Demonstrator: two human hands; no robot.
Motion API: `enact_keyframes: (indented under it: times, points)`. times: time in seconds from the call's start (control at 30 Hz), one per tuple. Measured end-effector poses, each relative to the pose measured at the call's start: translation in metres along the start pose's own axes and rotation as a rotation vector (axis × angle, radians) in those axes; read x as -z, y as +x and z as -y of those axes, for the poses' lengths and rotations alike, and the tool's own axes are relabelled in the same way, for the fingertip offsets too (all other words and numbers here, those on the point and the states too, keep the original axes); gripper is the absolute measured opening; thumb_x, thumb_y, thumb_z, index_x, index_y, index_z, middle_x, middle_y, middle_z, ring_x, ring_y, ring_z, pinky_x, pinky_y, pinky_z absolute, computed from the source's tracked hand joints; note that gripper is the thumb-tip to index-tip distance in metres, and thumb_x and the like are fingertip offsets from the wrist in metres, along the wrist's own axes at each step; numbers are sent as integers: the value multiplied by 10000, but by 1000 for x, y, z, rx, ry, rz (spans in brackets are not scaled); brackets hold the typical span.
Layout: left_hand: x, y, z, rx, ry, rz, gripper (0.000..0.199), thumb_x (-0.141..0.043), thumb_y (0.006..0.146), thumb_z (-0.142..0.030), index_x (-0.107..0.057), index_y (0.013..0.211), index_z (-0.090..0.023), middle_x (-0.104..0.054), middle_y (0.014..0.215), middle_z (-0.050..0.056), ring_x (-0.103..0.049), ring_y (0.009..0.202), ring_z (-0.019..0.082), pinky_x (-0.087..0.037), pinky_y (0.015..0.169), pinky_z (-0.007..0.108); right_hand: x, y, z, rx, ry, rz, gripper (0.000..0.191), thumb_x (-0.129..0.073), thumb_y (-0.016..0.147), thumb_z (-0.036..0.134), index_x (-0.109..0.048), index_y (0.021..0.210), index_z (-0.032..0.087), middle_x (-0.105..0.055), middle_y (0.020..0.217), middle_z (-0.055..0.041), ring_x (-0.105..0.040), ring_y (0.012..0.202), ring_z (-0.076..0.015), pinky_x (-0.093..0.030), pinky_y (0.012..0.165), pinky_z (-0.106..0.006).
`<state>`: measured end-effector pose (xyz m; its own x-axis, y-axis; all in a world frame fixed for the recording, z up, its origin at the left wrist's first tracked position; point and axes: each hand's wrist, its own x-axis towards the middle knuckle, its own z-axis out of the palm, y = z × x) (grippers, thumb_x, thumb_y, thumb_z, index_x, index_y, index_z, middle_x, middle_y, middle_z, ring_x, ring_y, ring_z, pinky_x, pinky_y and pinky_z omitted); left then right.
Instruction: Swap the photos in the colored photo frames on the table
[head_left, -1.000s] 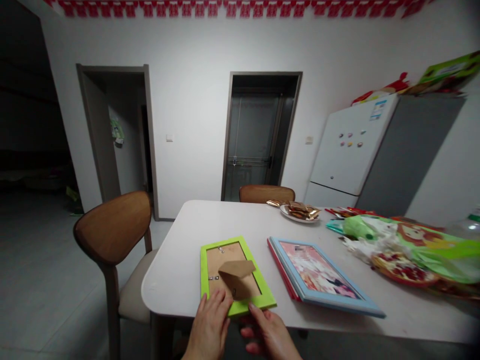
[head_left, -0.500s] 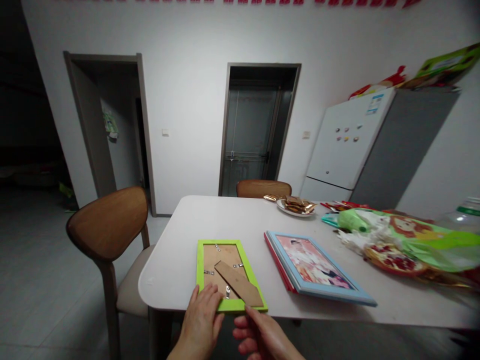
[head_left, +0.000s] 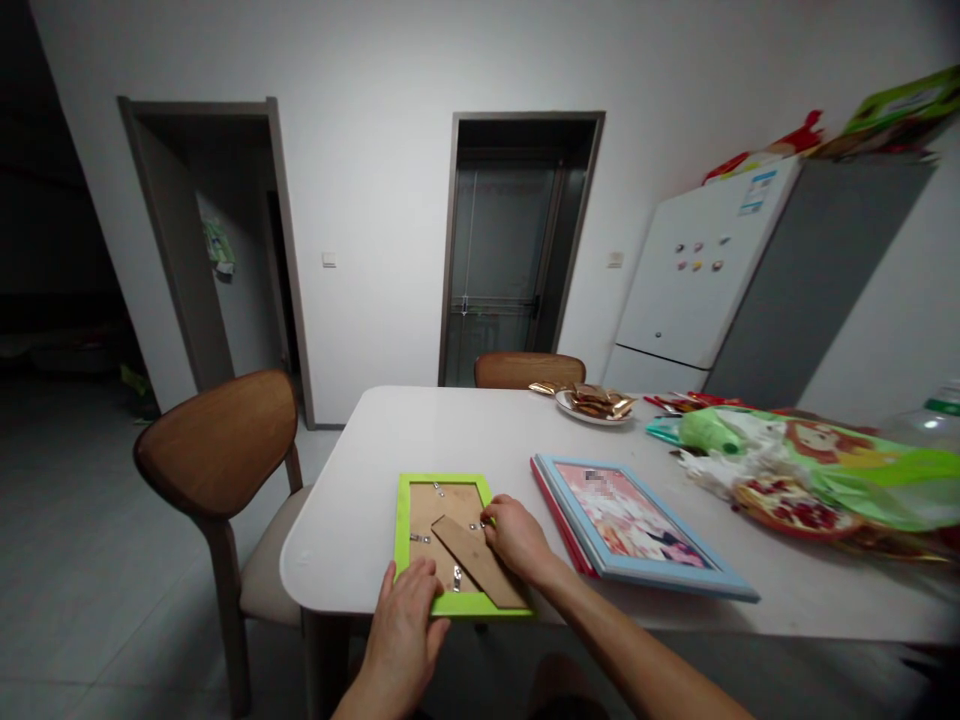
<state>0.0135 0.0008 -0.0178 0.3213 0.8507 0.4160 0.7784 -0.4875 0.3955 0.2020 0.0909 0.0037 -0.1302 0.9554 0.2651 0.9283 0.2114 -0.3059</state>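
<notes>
The green frame (head_left: 403, 515) lies face down at the table's near edge, toward its near left corner, back board up. Its long axis runs from the near edge toward the far edge, and its near short side lies along the near edge. The stand (head_left: 484, 570) slants across the back, narrow end pointing to the far left near the middle of the board, broad end over the frame's near right corner. One metal clip shows at each side of the board. The left hand (head_left: 405, 610) rests over the frame's near left corner, fingers side by side on the rim, thumb spread away at the near side. The right hand (head_left: 517, 535) reaches the right long side, fingers curled and tips gathered at the right clip (head_left: 475, 526); whether they pinch it cannot be told. Right of that hand, near the same edge, a blue frame (head_left: 709, 573) lies picture up on a red frame (head_left: 559, 515), far end pointing left. Toward the table's (head_left: 352, 450) far edge sits a plate (head_left: 576, 414) of wrapped packets (head_left: 600, 400); farther right are an opened red-seeded fruit (head_left: 795, 508) and a green bag (head_left: 877, 480).
</notes>
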Motion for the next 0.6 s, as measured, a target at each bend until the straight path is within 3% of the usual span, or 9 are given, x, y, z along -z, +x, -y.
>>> enact_keyframes:
  times: [0.2, 0.33, 0.4, 0.47, 0.53, 0.6]
  points:
    - [-3, 1, 2, 30, -19, 34, 378, -512, 644, -51, -528, 1009, -149, -553, 1149, 128, -466, 1107, 245, -266, 966, 549, -6, 6, 5, -47, -117, -10, 272, -391, 757, 171, -662, 774, 174, -572, 856, -95, -520, 736, -165, -340, 621, -234]
    - [-2, -1, 0, 35, -31, 24, 358, -512, 636, -48, -540, 979, -147, -553, 1148, 134, -467, 1106, 248, -268, 965, 547, 4, -1, 9, -14, -101, -37, 267, -407, 770, 208, -654, 871, 203, -575, 905, -98, -506, 833, -198, -346, 699, -273]
    - [-2, -1, -1, 31, -39, 16, 344, -510, 634, -44, -545, 958, -153, -550, 1152, 130, -469, 1103, 244, -268, 967, 543, 10, -10, 14, 102, -22, -21, 259, -448, 754, 224, -643, 925, 224, -560, 1009, -89, -473, 938, -208, -334, 781, -293]
    - [-2, -2, -1, 33, -46, 6, 346, -508, 636, -41, -541, 961, -155, -553, 1149, 127, -472, 1100, 240, -266, 970, 539, 16, -20, 20, 290, 101, 96, 245, -504, 721, 231, -651, 917, 243, -540, 1072, -63, -461, 970, -189, -325, 827, -285]
    - [-3, -2, 0, 36, -52, -4, 346, -507, 639, -44, -538, 963, -161, -556, 1145, 123, -473, 1100, 239, -269, 968, 540, 18, -27, 26, 446, 205, 235, 213, -539, 697, 234, -670, 864, 259, -551, 1049, -38, -478, 938, -167, -331, 833, -275]
    - [-4, -2, 1, 33, -56, -5, 332, -509, 640, -51, -542, 949, -168, -559, 1142, 120, -474, 1099, 241, -275, 962, 545, 18, -29, 31, 505, 250, 293, 187, -553, 689, 230, -682, 818, 272, -562, 1009, -25, -483, 922, -162, -336, 828, -280]
